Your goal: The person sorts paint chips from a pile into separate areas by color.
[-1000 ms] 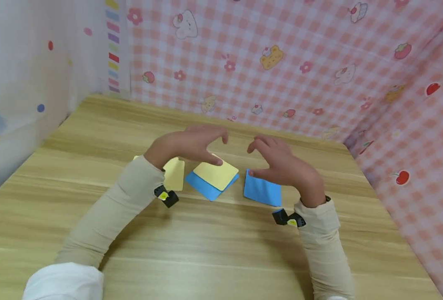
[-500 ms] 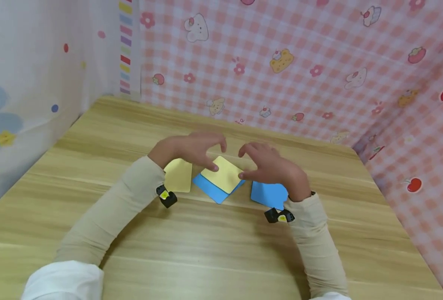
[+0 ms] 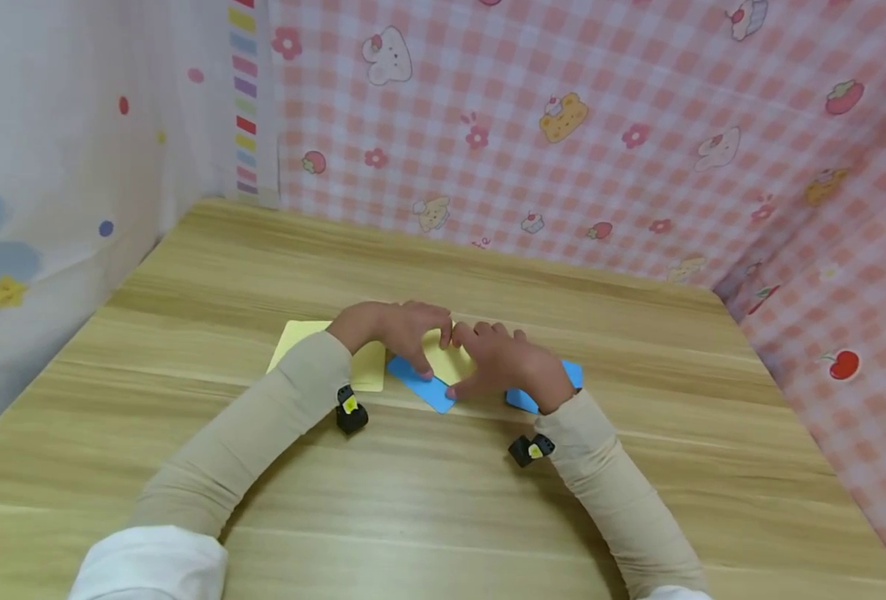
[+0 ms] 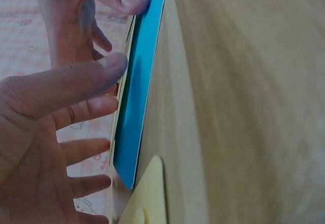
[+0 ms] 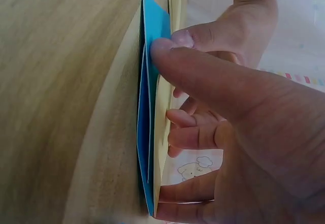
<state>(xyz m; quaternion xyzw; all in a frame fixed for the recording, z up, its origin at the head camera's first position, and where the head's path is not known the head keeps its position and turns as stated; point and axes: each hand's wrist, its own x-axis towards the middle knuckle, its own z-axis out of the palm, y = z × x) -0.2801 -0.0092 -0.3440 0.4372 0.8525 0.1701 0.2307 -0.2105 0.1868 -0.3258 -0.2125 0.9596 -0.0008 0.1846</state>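
Observation:
A yellow card (image 3: 448, 360) lies over a blue card (image 3: 417, 386) mid-table, the blue showing along its near side. My left hand (image 3: 407, 329) is spread over the left part of this pair, thumb tip at the yellow card's near edge. From the other side comes my right hand (image 3: 504, 363), its thumb on the blue card's near corner. Both sets of fingers are gently bent toward the far edge, and the hands almost meet there. In the right wrist view the blue layers (image 5: 144, 132) part slightly. The wrist views show fingertips right at the yellow edge (image 5: 163, 117).
More yellow cards (image 3: 370, 368) lie to the left, partly under the left forearm. Another blue card (image 3: 574, 375) is at the right, mostly covered by the right hand. A checked cloth wall (image 3: 488, 175) stands behind the wooden table (image 3: 412, 500).
Both hands have come down and inward from above the cards; the gap between them has closed, and their thumbs now touch the middle pair. The head view has shifted slightly.

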